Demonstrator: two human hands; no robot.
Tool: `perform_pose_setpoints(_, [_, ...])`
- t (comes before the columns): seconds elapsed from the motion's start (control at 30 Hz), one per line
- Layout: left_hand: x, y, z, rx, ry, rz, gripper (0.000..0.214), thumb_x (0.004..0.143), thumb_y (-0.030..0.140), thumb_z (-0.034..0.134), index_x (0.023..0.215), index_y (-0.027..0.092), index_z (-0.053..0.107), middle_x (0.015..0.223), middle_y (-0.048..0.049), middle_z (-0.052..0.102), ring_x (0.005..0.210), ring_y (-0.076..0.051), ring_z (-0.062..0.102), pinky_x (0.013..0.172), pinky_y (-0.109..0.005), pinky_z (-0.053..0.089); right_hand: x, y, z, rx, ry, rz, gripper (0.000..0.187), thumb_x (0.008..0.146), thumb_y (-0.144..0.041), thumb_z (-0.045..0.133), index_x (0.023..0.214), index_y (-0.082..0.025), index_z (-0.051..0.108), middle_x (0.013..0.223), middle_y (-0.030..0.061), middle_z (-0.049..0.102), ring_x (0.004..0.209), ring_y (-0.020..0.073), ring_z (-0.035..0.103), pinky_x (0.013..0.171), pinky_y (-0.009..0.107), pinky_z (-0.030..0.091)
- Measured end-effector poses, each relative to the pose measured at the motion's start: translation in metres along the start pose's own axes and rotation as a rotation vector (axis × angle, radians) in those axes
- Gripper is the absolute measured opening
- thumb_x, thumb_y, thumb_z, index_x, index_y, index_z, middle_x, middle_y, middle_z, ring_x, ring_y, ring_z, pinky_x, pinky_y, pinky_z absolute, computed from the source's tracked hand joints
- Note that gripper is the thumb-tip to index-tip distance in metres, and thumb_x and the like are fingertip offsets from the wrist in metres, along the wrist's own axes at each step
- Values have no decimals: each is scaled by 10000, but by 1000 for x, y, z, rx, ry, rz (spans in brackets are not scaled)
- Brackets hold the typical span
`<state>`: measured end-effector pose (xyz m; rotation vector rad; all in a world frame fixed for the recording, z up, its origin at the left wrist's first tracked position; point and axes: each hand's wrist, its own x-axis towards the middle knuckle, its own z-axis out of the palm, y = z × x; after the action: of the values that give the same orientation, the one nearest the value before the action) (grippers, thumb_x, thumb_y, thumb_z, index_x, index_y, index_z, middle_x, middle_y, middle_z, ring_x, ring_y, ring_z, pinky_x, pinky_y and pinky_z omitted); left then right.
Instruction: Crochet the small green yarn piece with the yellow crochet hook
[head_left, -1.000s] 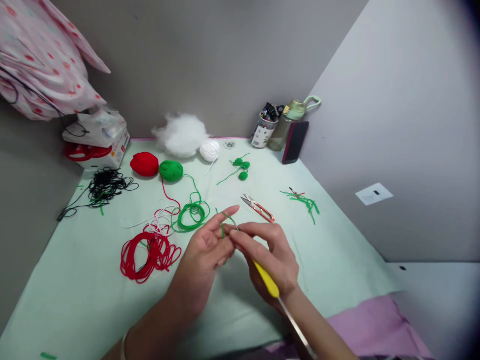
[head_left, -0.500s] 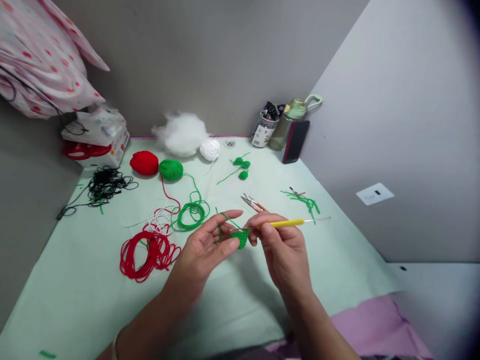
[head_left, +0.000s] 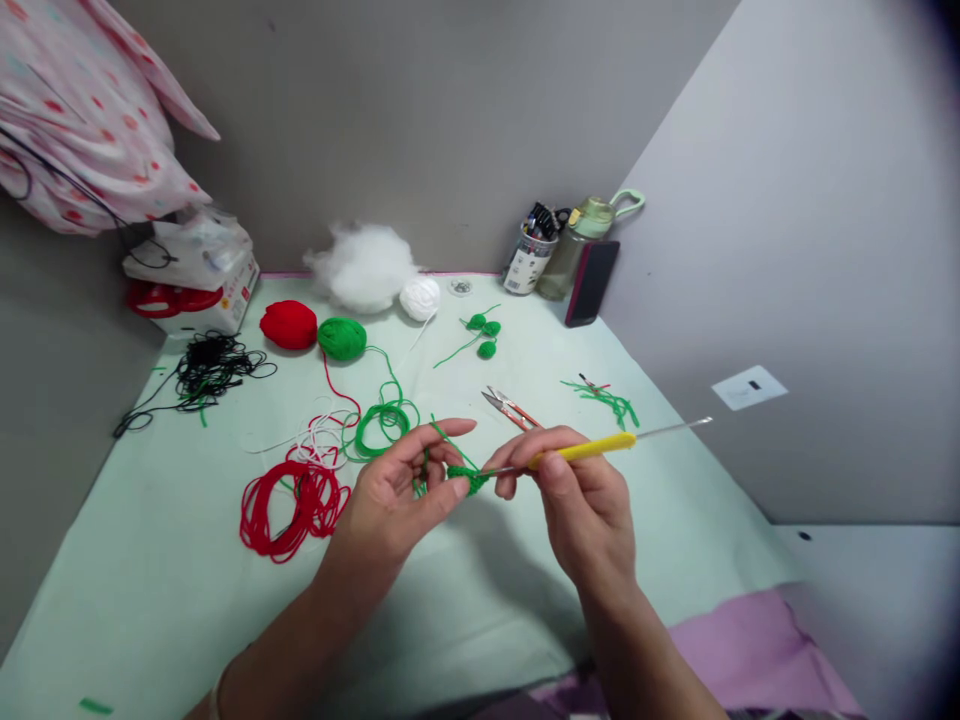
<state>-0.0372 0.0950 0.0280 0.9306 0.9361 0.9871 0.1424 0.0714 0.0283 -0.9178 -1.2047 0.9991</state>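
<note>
Between thumb and fingers, my left hand (head_left: 401,495) pinches a small green crochet piece (head_left: 474,483). A strand of green yarn (head_left: 450,440) runs up from the piece over my raised left forefinger. My right hand (head_left: 581,495) grips a crochet hook (head_left: 592,450) by its yellow handle. One metal end of the hook reaches the edge of the crochet piece; the other sticks out to the right. Behind my right hand lie thread snips (head_left: 511,408), pointing left. Left of my hands rests a loose coil of green yarn (head_left: 382,432).
Red yarn loops (head_left: 259,515), a red ball (head_left: 289,325), a green ball (head_left: 342,339) and a black yarn tangle (head_left: 214,370) lie left. White stuffing (head_left: 364,268) and small green crocheted pieces (head_left: 487,349) lie at the back. A phone (head_left: 592,285) leans against a bottle (head_left: 561,262); yarn scraps (head_left: 604,398) lie right.
My right hand and the hook have shifted right, and the hook's outer end has risen. My left hand has moved slightly left, and the crochet piece has tilted.
</note>
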Motion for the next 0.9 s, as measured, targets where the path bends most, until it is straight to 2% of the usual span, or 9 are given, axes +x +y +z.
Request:
perform_pose_setpoints(0.2, [1,-6,-3,68,-15,23,347,853,239,818,1187,332,818,881,11,619,760,-137,513,713,-266,431,-2,-3,0,-137,-20,-74,221,1101,-277,553,1022,-241,756,916,15,762,757,133,696,720,278,578])
perform_pose_setpoints(0.53, [-2,-9,1,100,54,50,330,833,223,825,1150,318,833,841,19,610,703,-117,482,688,-231,449,-8,-5,-2,-503,-163,-426,210,1073,-99,503,1146,-187,679,994,72,748,953,182,702,851,321,566])
perform_pose_setpoints(0.7, [-6,-7,5,180,104,132,307,829,191,801,1110,308,845,808,23,614,669,-123,472,704,-258,458,-8,-5,-4,-459,-145,-383,203,1081,-117,492,1093,-195,679,930,55,735,882,166,696,825,307,569])
perform_pose_setpoints(0.8, [-7,-4,8,246,159,191,292,807,169,803,1061,302,855,833,17,622,665,-123,478,690,-264,455,-11,-4,-3,-525,-183,-428,179,1064,-116,531,1110,-188,688,967,78,751,918,185,702,821,316,572])
perform_pose_setpoints(0.87, [-6,-3,8,215,157,146,302,801,182,820,1076,302,850,851,12,626,692,-127,502,675,-255,451,-12,-3,-2,-473,-156,-407,185,1069,-133,537,1116,-196,705,979,80,759,924,188,708,813,319,573])
perform_pose_setpoints(0.9, [-6,-2,7,170,127,105,309,806,202,831,1097,306,845,852,11,626,710,-129,514,668,-247,447,-12,-2,-2,-393,-117,-352,193,1080,-155,531,1104,-208,715,964,70,760,892,180,710,797,316,576])
